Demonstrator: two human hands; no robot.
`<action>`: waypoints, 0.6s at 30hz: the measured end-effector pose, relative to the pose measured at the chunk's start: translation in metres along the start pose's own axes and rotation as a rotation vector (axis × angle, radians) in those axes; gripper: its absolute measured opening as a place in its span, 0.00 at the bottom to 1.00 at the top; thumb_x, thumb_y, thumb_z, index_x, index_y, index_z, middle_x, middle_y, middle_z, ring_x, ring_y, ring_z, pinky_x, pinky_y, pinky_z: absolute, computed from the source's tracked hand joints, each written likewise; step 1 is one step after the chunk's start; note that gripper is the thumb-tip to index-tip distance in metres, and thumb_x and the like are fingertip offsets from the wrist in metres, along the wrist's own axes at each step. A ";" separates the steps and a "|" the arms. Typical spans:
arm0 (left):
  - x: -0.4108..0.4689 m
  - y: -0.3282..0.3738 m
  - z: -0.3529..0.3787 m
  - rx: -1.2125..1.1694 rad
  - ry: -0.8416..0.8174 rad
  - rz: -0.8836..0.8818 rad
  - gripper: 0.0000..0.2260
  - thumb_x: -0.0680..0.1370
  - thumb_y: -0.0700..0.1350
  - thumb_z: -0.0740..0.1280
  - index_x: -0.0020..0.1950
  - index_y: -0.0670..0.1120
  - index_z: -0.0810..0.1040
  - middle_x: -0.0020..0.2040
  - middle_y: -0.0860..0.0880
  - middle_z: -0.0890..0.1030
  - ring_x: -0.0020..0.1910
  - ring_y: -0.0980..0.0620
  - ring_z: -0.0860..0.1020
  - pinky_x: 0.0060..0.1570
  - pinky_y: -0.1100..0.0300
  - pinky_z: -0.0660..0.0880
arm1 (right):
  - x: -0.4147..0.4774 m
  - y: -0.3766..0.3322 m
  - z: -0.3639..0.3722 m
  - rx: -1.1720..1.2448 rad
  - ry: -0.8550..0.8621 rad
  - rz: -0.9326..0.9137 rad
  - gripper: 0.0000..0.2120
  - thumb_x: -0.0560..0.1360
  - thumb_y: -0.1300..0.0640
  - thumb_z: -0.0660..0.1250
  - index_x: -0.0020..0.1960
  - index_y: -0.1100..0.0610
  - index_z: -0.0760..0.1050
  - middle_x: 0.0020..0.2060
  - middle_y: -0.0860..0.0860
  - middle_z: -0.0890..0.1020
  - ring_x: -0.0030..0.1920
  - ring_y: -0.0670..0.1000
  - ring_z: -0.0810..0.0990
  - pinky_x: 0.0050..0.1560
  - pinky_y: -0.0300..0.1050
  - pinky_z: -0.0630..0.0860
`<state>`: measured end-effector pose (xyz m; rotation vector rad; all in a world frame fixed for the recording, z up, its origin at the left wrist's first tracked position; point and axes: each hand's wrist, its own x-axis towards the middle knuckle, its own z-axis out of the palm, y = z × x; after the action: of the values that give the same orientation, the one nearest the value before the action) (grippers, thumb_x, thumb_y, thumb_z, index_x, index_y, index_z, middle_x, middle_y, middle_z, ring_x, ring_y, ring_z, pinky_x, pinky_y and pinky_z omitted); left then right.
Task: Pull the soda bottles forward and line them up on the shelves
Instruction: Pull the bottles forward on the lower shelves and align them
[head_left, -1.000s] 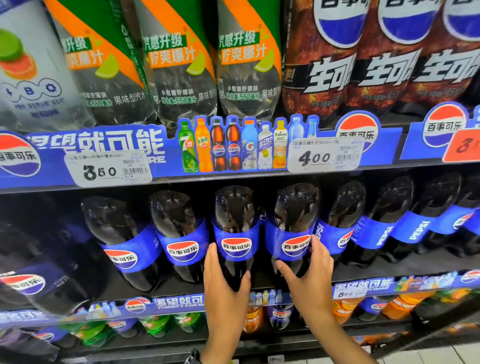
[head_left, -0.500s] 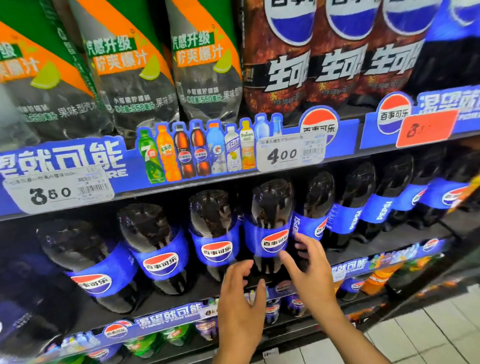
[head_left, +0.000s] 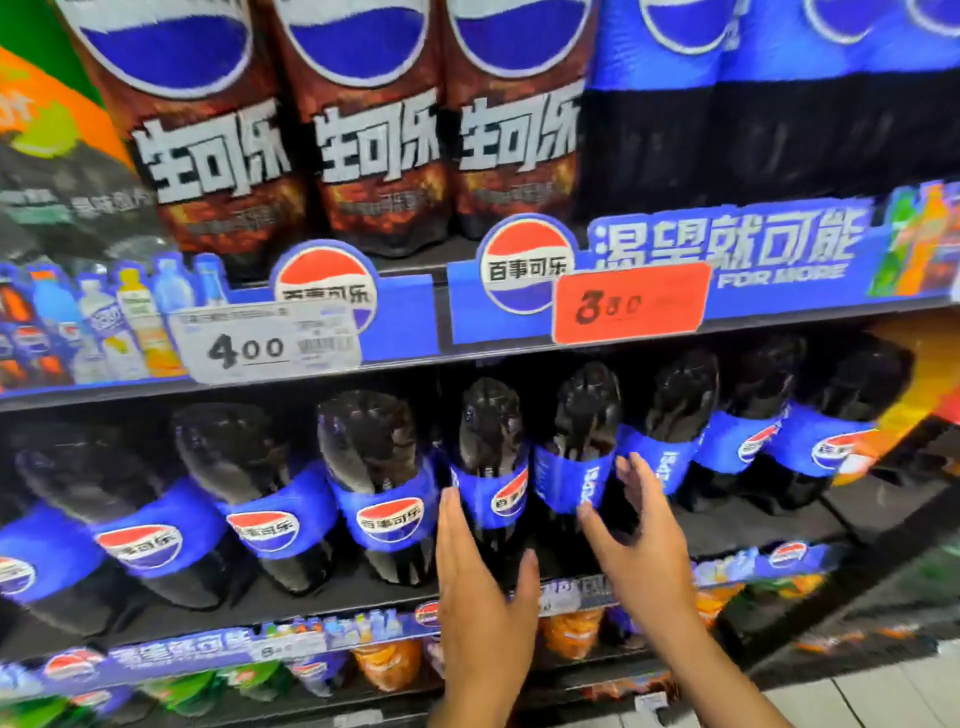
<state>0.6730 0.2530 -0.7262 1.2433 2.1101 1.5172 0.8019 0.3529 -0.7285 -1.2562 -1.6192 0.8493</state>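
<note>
Shifting along the row: against a second ago, both hands have moved rightward on the dark middle shelf (head_left: 753, 525), and the view has followed. My left hand (head_left: 480, 597) now lies with straight, close-set fingers against the lower body of a dark plastic cola bottle with a blue wrap label (head_left: 491, 467), thumb out to the right. Contact looks likely, though blur keeps me from being sure. My right hand (head_left: 641, 540) is spread, fingers fanned and holding nothing. It is reaching past the neighbouring cola bottle (head_left: 576, 457) just left of its fingertips, toward the gap before the next bottle (head_left: 670, 431). Observation: the faced bottles (head_left: 382, 488) left of my left hand show the round logo forward. The one under my left hand is half turned, and those at and right of my right hand show the label sideways. Judgement: the stretch to the left is done and the stretch to the right is not. The next move probably calls for gripping these two, drawing them toward the shelf lip and turning the logos front.
</note>
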 end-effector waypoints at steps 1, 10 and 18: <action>0.002 0.004 0.008 0.005 0.035 -0.038 0.44 0.73 0.47 0.72 0.78 0.57 0.45 0.78 0.61 0.50 0.76 0.65 0.50 0.74 0.58 0.56 | 0.003 0.002 -0.001 -0.018 -0.056 -0.029 0.38 0.71 0.54 0.73 0.75 0.53 0.59 0.70 0.44 0.69 0.70 0.40 0.66 0.69 0.44 0.66; 0.013 0.016 0.046 0.011 0.268 -0.131 0.46 0.70 0.42 0.75 0.78 0.53 0.49 0.77 0.52 0.58 0.76 0.56 0.57 0.71 0.46 0.64 | 0.021 0.006 0.005 0.060 -0.157 -0.006 0.39 0.71 0.55 0.73 0.76 0.50 0.57 0.72 0.44 0.67 0.71 0.44 0.66 0.69 0.52 0.67; 0.023 0.015 0.053 -0.033 0.325 -0.176 0.49 0.66 0.42 0.78 0.76 0.57 0.51 0.75 0.55 0.63 0.74 0.56 0.63 0.68 0.47 0.69 | 0.011 0.000 -0.003 -0.178 -0.110 -0.157 0.38 0.70 0.50 0.72 0.74 0.52 0.58 0.64 0.47 0.67 0.65 0.46 0.68 0.61 0.42 0.71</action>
<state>0.7006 0.3060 -0.7296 0.8174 2.3076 1.7604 0.8034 0.3639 -0.7249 -1.2016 -1.8893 0.6998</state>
